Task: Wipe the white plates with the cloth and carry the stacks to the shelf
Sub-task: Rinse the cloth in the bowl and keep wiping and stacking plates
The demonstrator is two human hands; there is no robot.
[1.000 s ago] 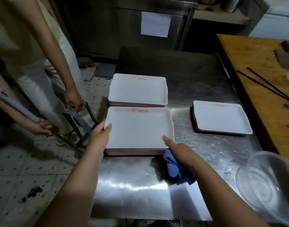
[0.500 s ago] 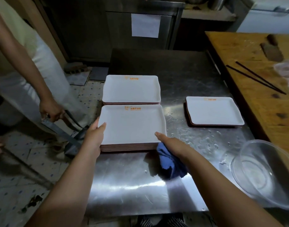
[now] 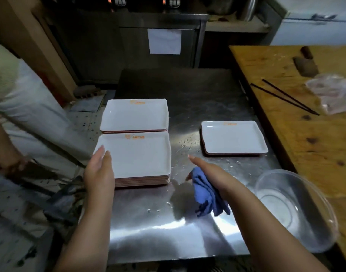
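Fingers [image 3: 101,154] straight on near plate stack's [image 3: 142,158] left edge — right hand [image 3: 207,173], beside it, grips cloth [image 3: 207,195].

Commercial kitchen, back-of-house. Stainless steel worktable [image 3: 187,228] is sitting at centre, bearing stacks of logo-printed white plates [image 3: 137,154]; steel cabinet [image 3: 160,42] is standing at 12 o'clock. Worn wooden chopping bench [image 3: 297,122] is lying at 2 o'clock, carrying a cleaver [image 3: 305,63] and long chopsticks [image 3: 285,99].
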